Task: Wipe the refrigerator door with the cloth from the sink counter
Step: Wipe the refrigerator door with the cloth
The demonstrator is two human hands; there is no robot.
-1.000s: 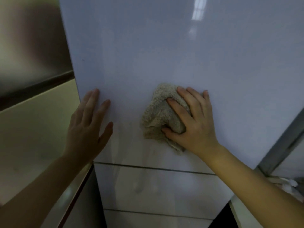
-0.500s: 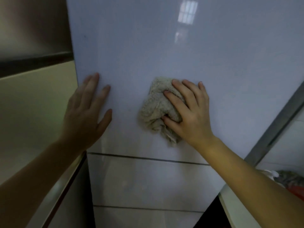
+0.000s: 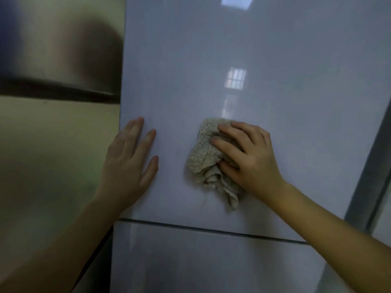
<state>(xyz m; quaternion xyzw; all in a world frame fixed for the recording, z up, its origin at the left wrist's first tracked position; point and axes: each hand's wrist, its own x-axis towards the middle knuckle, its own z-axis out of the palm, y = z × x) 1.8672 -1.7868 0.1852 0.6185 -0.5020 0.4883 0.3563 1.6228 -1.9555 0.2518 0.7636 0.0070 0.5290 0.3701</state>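
Observation:
The glossy pale grey refrigerator door fills most of the view. A crumpled beige cloth is pressed flat against its lower half. My right hand covers the cloth's right side, fingers spread over it and thumb under its lower fold. My left hand lies flat on the door near its left edge, fingers apart, holding nothing. A dark seam below both hands separates this door from a lower drawer front.
A beige wall or panel with a dark horizontal band runs along the left of the refrigerator. A grey vertical frame borders the door on the right.
The view has tilted upward, so the counter and items at lower right are out of frame. Both hands and the cloth stay on the same part of the door.

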